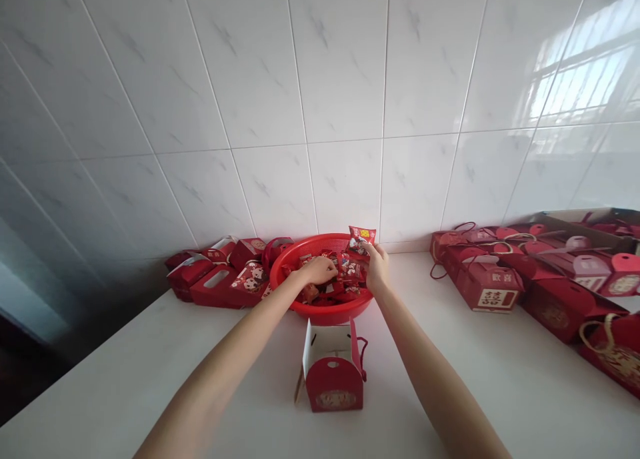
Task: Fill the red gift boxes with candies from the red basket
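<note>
A red plastic basket point(330, 316) stands against the wall, filled with small red candy packets point(350, 269). My left hand point(319, 271) is inside it, fingers curled down among the packets; what they grip, if anything, is hidden. Over the basket's right rim, my right hand point(377, 267) pinches a red snack packet point(362, 238) with yellow lettering and holds it upright. In front of the basket, a small red gift box point(334, 386) stands with its top flaps open, showing its white inside. A red cord handle point(363, 359) hangs at its right side.
Several red gift boxes point(215, 282) lie left of the basket. Many closed red boxes with cord handles point(487, 286) crowd the right side, beside an open carton point(565, 216). A tiled wall point(345, 186) rises behind the white table point(240, 406).
</note>
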### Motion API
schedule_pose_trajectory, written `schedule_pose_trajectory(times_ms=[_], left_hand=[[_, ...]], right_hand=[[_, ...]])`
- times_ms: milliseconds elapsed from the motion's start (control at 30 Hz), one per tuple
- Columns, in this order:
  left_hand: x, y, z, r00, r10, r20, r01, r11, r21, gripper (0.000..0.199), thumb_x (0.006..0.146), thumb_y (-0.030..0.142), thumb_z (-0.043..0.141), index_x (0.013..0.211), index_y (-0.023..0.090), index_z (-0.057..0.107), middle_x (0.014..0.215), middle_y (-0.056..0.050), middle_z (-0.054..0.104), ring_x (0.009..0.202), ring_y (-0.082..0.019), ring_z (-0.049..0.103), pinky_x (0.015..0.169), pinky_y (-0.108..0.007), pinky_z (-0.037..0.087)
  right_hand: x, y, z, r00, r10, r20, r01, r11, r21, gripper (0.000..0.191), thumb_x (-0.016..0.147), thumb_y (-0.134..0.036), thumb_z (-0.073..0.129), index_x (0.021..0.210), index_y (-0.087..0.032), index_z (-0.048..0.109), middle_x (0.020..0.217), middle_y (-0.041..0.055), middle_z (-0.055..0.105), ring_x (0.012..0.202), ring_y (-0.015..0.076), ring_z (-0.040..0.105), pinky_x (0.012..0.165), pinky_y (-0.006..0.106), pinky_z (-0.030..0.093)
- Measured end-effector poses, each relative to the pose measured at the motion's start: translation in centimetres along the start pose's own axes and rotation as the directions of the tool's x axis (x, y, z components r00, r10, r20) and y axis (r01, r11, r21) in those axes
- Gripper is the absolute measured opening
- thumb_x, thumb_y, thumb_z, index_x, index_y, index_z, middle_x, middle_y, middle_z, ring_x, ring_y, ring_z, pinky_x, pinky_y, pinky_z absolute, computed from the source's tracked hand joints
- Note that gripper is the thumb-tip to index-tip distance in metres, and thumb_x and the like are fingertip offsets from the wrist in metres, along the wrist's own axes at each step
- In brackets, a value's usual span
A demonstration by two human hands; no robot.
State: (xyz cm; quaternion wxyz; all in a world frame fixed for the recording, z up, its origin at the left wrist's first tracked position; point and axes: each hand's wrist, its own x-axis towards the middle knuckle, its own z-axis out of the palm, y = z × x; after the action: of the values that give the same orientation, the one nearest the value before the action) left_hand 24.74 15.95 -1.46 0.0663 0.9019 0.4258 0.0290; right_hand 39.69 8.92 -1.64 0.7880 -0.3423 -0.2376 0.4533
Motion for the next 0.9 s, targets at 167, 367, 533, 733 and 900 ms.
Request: schedule_pose_trajectory(times_ms=[167, 367, 533, 733, 900], left_hand=[[1.0, 1.4, 0.0, 0.991, 0.022, 0.129, -0.009, 0.995, -0.099, 0.034, 0.085, 0.036, 0.053, 0.057, 0.019, 0.063, 0.056, -0.001, 0.061, 0.055, -0.016, 0.053, 0.056, -0.026, 0.036], [-0.7, 2.6, -0.9, 0.955, 0.169, 0.245, -0.101, 0.958, -0.269, 0.025, 0.078, 0.037, 0.064, 0.098, 0.028, 0.076, 0.094, 0.003, 0.076, 0.088, -0.020, 0.067, 0.075, -0.024, 0.045], [-1.5, 2.1, -1.6, 0.953, 0.101, 0.285, -0.020, 0.962, -0.273, 0.050, 0.066, 0.029, 0.074, 0.116, 0.029, 0.074, 0.115, 0.000, 0.075, 0.104, -0.024, 0.068, 0.084, -0.026, 0.049], [-2.1, 0.7, -1.4, 0.956, 0.003, 0.293, 0.041, 0.988, -0.147, 0.042, 0.068, 0.013, 0.058, 0.102, 0.024, 0.079, 0.104, -0.001, 0.079, 0.095, -0.022, 0.071, 0.081, -0.024, 0.050], [-1.7, 1.0, -0.8, 0.952, -0.030, 0.304, 0.047, 0.998, -0.049, 0.029, 0.073, 0.023, 0.060, 0.095, 0.023, 0.079, 0.097, -0.005, 0.079, 0.090, -0.025, 0.071, 0.078, -0.029, 0.051]], right_hand=[[-0.1, -0.1, 0.0, 1.000, 0.005, -0.017, -0.005, 1.000, -0.008, 0.017, 0.058, -0.030, 0.070, 0.064, -0.020, 0.058, 0.063, -0.0037, 0.064, 0.059, 0.0152, 0.064, 0.054, 0.025, 0.051], [0.0, -0.1, 0.0, 0.999, 0.033, 0.010, -0.033, 0.999, -0.024, 0.018, 0.059, -0.032, 0.069, 0.068, -0.021, 0.059, 0.066, -0.0035, 0.066, 0.058, 0.0160, 0.064, 0.050, 0.025, 0.049], [0.0, -0.1, 0.0, 1.000, 0.010, -0.006, -0.011, 0.999, -0.039, 0.017, 0.059, -0.032, 0.069, 0.067, -0.022, 0.058, 0.065, -0.0040, 0.065, 0.063, 0.0166, 0.065, 0.054, 0.026, 0.051], [0.0, -0.1, -0.1, 0.998, 0.065, -0.007, -0.065, 0.997, -0.047, 0.021, 0.059, -0.035, 0.071, 0.069, -0.022, 0.057, 0.065, -0.0031, 0.067, 0.062, 0.0185, 0.066, 0.051, 0.026, 0.049], [0.3, 0.1, -0.2, 0.999, 0.043, 0.017, -0.043, 0.999, -0.012, 0.022, 0.056, -0.034, 0.071, 0.070, -0.021, 0.059, 0.066, -0.0025, 0.068, 0.063, 0.0169, 0.065, 0.052, 0.025, 0.049]])
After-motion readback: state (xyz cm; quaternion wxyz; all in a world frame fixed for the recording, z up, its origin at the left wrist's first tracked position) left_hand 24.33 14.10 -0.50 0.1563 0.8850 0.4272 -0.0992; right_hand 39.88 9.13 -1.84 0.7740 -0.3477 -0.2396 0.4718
